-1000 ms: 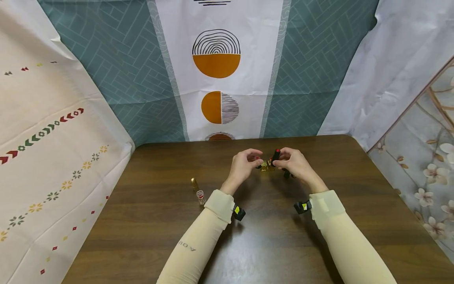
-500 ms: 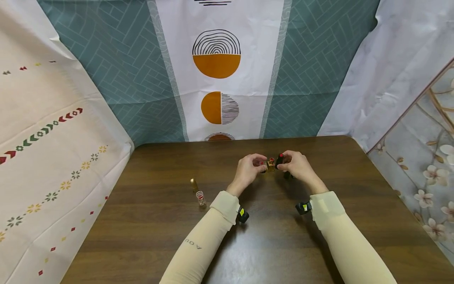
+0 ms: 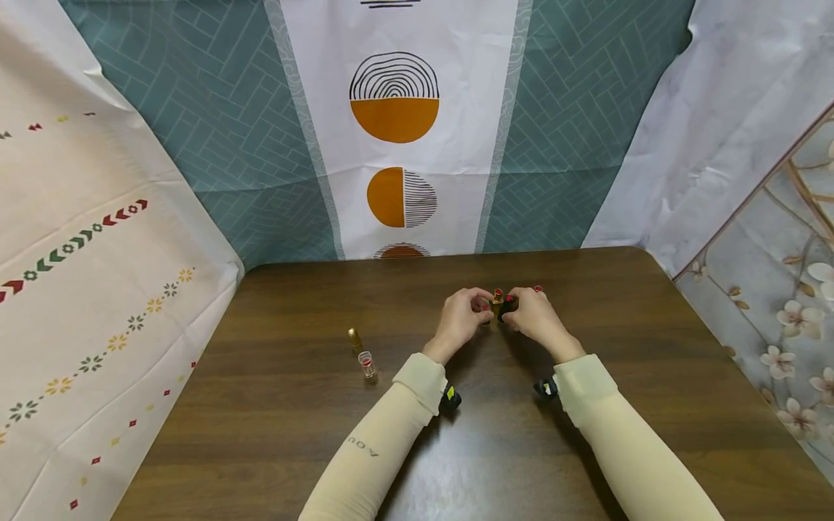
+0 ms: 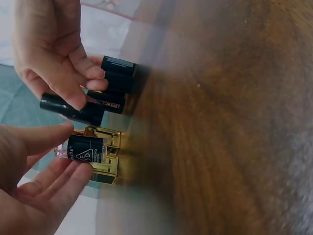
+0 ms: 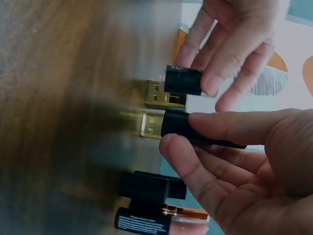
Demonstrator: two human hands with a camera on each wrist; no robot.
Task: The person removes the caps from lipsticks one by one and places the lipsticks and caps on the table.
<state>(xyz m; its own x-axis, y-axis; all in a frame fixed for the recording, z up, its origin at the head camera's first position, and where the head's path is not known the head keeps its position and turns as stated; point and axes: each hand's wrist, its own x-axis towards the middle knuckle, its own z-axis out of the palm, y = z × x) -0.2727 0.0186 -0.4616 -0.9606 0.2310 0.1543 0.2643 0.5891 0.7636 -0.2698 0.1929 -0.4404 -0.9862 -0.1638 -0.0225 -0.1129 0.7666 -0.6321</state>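
Observation:
My left hand [image 3: 459,320] pinches a short lipstick [image 4: 85,149] with a printed black base and a clear top, over the gold square lipstick cases [image 4: 106,169] standing on the table. In my right hand [image 3: 536,318] is a slim black lipstick tube [image 5: 178,125], pinched between thumb and fingers close beside the gold cases. The hands nearly meet at the far part of the table. Several black lipsticks [image 5: 142,186] stand just past my right hand, partly hidden by it in the head view.
Left of my left arm, a gold bullet-shaped tube [image 3: 355,340] and a clear lipstick [image 3: 368,365] with red inside stand on the wooden table [image 3: 274,427]. A patterned cloth [image 3: 404,195] hangs behind the table's far edge.
My left hand has moved right and slightly nearer with its lipstick. My right hand first shifted right, then came back left and lower with the black tube, closing the gap between the hands.

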